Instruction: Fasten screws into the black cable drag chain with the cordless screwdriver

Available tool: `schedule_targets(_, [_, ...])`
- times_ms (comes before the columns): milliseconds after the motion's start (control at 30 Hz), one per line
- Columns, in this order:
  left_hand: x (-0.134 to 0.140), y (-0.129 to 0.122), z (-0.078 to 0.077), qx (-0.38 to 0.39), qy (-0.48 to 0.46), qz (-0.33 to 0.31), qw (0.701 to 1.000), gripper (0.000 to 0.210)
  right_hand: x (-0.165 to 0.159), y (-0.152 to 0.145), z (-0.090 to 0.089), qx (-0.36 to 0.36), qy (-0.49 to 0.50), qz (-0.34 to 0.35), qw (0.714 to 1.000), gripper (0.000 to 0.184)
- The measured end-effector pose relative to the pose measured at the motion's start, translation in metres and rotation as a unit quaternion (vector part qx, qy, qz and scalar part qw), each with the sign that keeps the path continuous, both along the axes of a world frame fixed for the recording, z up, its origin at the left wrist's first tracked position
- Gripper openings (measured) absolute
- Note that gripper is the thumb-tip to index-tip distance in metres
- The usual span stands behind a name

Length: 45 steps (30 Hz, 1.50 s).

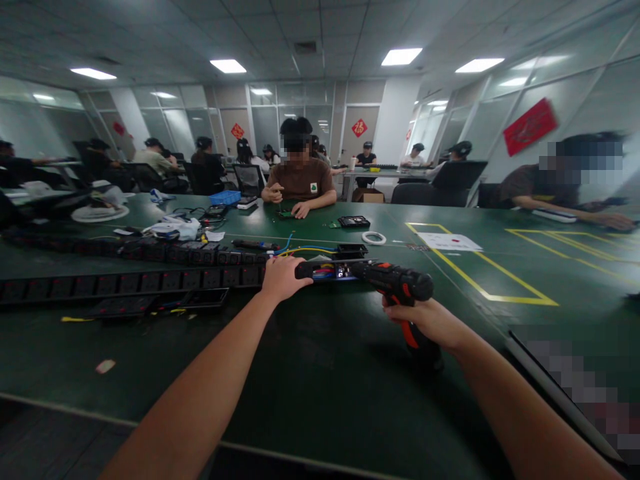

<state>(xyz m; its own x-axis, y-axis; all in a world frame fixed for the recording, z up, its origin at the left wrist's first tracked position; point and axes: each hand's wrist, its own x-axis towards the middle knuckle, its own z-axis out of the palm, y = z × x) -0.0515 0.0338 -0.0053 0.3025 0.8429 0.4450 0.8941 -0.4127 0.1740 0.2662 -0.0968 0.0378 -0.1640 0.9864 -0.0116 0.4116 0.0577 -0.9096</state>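
A long black power strip (165,281) with a row of sockets runs from the left edge to the middle. My left hand (281,279) is closed around it near its right end. Just right of that hand, red and blue wires (325,273) show in an uncovered section of the strip. My right hand (425,320) is wrapped around the handle of a black and orange cordless drill (393,280). The drill points left, its front end over the uncovered section. Whether its bit touches anything I cannot tell.
Another strip (100,250) lies behind, with a loose black socket panel (125,307) in front. Blue and yellow cables (305,251), a white ring (373,238) and a paper sheet (450,241) lie on the green table (310,387). A co-worker (300,180) sits opposite.
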Motion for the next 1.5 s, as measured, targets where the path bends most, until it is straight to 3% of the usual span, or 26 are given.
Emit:
schedule_targets(1100, [-0.0005,0.0011,-0.0011,0.004,0.001,-0.005,1.000,0.053,0.0007,0.0015,-0.0009,0.011,-0.021,0.013,1.000,0.020])
schedule_targets(1367, [-0.0003,0.0013,-0.0010,0.007,0.002,-0.002,1.000,0.054,0.0020,0.0010,-0.0035,-0.020,0.034,0.005,0.999,0.036])
schedule_targets(1500, [0.0000,0.0015,-0.0012,0.008,0.000,-0.001,1.000,0.055,0.0007,0.0000,-0.0003,-0.029,-0.003,0.002,1.000,0.035])
